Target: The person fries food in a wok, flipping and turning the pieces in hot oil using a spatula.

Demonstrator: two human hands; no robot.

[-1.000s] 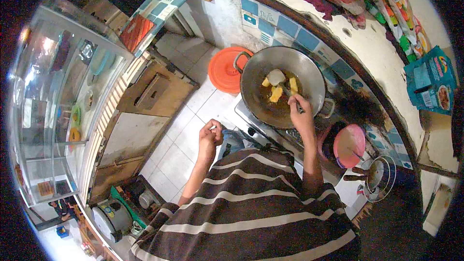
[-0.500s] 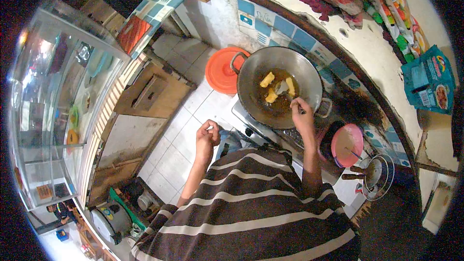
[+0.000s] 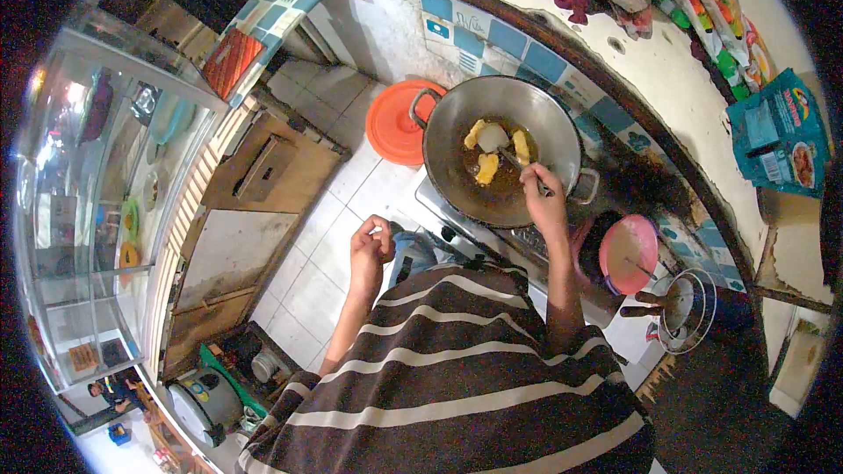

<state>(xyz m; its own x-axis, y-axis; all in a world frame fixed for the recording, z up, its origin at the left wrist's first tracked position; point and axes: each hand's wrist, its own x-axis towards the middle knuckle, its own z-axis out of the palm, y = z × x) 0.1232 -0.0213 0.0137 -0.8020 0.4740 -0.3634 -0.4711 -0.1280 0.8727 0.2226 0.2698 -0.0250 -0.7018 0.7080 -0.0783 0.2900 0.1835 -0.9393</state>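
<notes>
A large metal pan (image 3: 457, 184) with two side handles sits on the stove (image 3: 439, 202). In its brown oil lie a few yellow pieces (image 3: 486, 168), apart from one another. My right hand (image 3: 543, 202) is closed round the handle of a spatula (image 3: 493, 138), whose pale round head is among the pieces. Away from the pan, on its lower left, my left hand (image 3: 372, 242) hangs above the tiled floor with its fingers curled in and nothing visible in them.
An orange lid (image 3: 395, 127) lies left of the pan. On the right are a pink bowl (image 3: 629, 254) of pale liquid and a strainer (image 3: 678, 303). A glass case (image 3: 97, 193) stands far left. Packets (image 3: 780, 133) hang at upper right.
The spatula head has moved up and left between the pieces, and the pieces have shifted a little. The whole view has shifted slightly. My left hand stays curled.
</notes>
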